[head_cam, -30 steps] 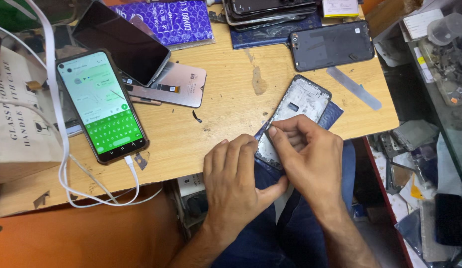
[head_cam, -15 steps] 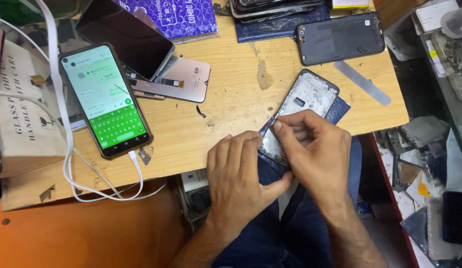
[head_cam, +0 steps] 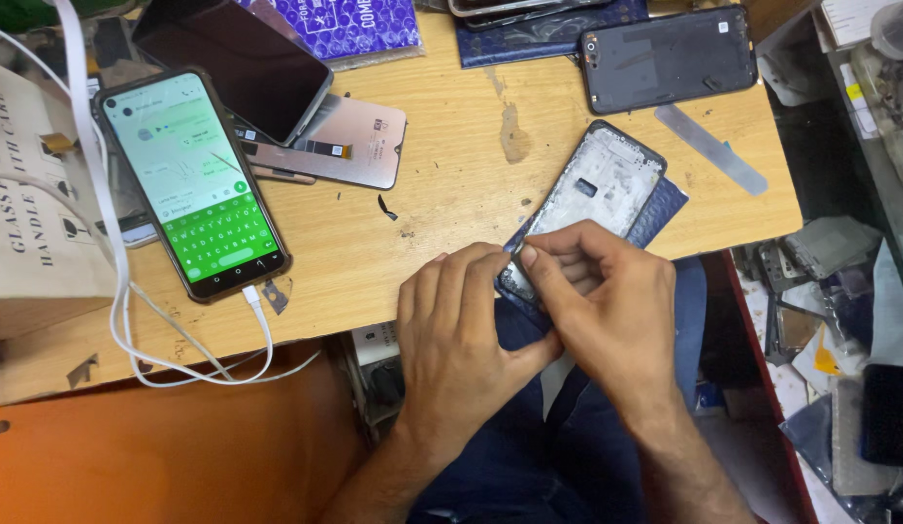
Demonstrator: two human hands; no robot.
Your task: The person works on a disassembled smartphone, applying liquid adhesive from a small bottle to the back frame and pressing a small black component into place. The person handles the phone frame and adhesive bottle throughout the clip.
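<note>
Wooden table [head_cam: 451, 204] with phones, frame [head_cam: 607, 184], cable [head_cam: 121, 291]

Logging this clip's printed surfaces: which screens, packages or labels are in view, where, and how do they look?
Lit phone: left on the table, green keyboard, white cable plugged in.
Dark phone: top left, black screen.
Cardboard box: far left, beige, dark print.
Purple booklet: top edge, patterned.
Phone frame: table's front edge, under both hands.

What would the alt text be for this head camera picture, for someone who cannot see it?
A person's left hand and right hand together grip the near end of an opened phone frame at the edge of a wooden table. To the left lies a lit phone on a white cable.
</note>
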